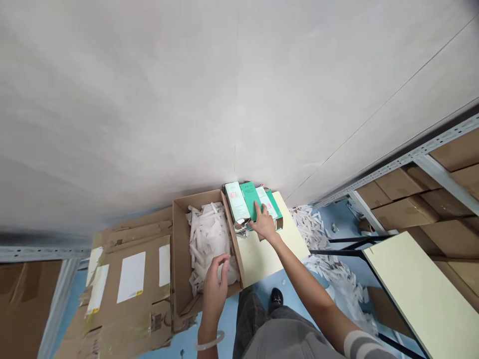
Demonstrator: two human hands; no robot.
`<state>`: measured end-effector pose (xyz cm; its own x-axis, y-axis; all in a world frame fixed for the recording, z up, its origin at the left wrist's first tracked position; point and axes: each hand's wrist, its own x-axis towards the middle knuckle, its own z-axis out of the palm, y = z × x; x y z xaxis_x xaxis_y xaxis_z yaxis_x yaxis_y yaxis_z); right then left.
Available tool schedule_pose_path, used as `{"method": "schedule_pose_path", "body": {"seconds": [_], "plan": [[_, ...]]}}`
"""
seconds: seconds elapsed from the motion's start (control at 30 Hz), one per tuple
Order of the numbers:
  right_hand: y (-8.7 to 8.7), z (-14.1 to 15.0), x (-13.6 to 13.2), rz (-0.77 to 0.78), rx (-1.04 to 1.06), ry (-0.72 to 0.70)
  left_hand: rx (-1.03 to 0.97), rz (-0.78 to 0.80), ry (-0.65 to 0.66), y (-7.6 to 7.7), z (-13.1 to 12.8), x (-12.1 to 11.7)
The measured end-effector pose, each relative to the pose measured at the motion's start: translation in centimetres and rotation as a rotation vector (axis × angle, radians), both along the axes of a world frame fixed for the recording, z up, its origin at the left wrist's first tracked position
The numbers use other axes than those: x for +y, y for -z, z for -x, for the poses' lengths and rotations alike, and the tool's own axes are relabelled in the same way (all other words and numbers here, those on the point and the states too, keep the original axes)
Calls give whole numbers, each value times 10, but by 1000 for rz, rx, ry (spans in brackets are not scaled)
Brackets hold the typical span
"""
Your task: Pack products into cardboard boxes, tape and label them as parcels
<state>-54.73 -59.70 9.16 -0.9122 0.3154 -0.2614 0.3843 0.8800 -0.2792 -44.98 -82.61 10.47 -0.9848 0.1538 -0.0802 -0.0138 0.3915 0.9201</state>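
Green-and-white cartons [250, 202] stand bunched on a pale yellow table [269, 254], just beside a cardboard box [197, 212] filled with white paper strips [207, 239]. The right hand [264, 223] lies spread on the cartons. The left hand [216, 284] curls over the strips; any pinch cannot be determined. Carton print is too small to read.

A cream table [269, 254] carries a cardboard box [179, 249] at its left end; green cartons [249, 199] stand at its far end; paper strips [310, 227] litter the blue floor [224, 319] to its right.
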Motion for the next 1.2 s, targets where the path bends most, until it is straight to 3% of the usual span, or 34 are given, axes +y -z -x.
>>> {"method": "schedule_pose_path", "body": {"seconds": [0.33,0.6,0.77,0.97,1.1,1.2], "plan": [[11,0,17,110,17,21,-21,79,43,-6,8,22],[-1,-10,52,151,30,-81,0,143,69,-24,-23,53],[2,-12,42,163,14,-109,-28,141,138,-23,-35,66],[6,-9,31,168,88,65,-5,173,217,-26,-23,72],[2,-16,46,403,187,249,26,162,241,-30,-13,72],[-6,-41,66,810,382,444,16,147,245,-28,-6,74]]}}
